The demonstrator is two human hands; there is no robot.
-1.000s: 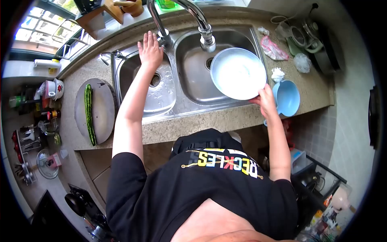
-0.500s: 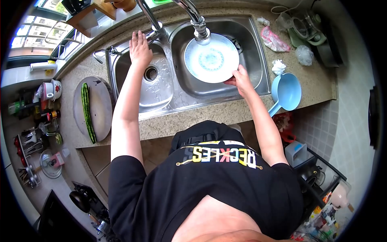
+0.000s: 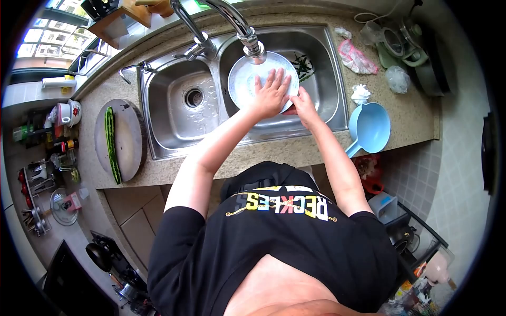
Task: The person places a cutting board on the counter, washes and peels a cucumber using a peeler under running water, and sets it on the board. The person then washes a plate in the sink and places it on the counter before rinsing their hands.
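Note:
A white plate with a pale blue pattern (image 3: 243, 79) is tilted under the faucet spout (image 3: 254, 48), over the right sink basin (image 3: 321, 52). My left hand (image 3: 271, 95) lies on the plate's face with its fingers spread. At the plate's lower right rim, my right hand (image 3: 302, 108) grips the edge. Dark green scraps (image 3: 302, 67) lie in the basin just right of the plate. The left basin (image 3: 171, 97) shows its round drain and water drops.
On the left counter, a green striped gourd (image 3: 110, 142) rests on a round board (image 3: 129, 131). Right of the sink are a blue ladle (image 3: 371, 126), crumpled tissue (image 3: 360, 95), a pink-and-white cloth (image 3: 357, 57), a clear plastic bag (image 3: 397, 79) and a dark pan (image 3: 429, 73).
My left hand has moved from the faucet handle onto the plate. The plate, in my right hand, has shifted left to under the spout, and the green scraps in the basin have come into view.

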